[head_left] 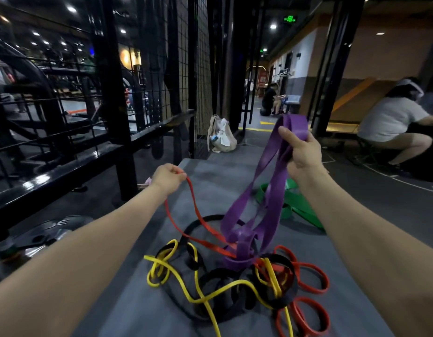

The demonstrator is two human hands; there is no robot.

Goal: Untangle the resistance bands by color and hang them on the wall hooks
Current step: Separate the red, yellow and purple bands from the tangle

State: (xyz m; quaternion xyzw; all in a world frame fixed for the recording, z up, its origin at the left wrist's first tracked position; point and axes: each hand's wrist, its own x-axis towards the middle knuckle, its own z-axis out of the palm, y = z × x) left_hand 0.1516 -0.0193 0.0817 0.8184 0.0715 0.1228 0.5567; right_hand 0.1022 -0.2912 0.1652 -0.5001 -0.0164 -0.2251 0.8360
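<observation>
Purple & red being pulled apart from pile.
Purple band (264, 190) gripped high by R hand (301, 152), red band (198, 215) pinched by L hand (168, 177), to expose knot.

Purple band (269, 190): wide, raised in draped loops, lower end knotted into pile. Red band (198, 220): thin, pulled up leftward. Yellow bands (186, 285), black bands (225, 283): tangled flat. Green band (295, 203): lying apart.
</observation>
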